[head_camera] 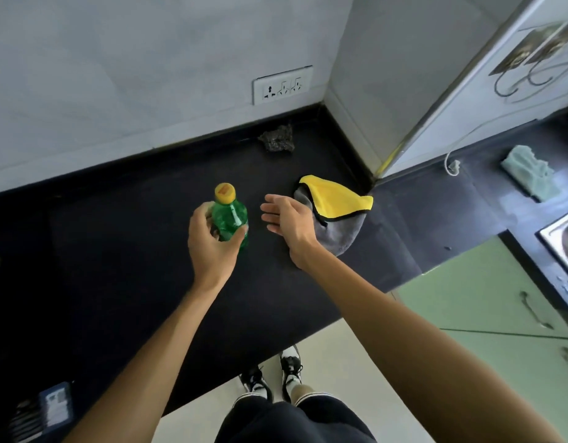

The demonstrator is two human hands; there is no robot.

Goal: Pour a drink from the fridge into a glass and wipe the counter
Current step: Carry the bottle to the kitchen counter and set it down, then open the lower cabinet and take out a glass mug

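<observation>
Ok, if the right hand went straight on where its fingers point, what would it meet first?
Probably the green bottle, gripped by the left hand. The open right hand points at its side with only bare counter between, though heights may differ.

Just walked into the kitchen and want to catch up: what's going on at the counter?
A person stands at the black counter. The left hand grips a green bottle, upright with its yellow cap on. The right hand is open, between the bottle and a yellow-grey cloth on the counter. No glass is in view.
</observation>
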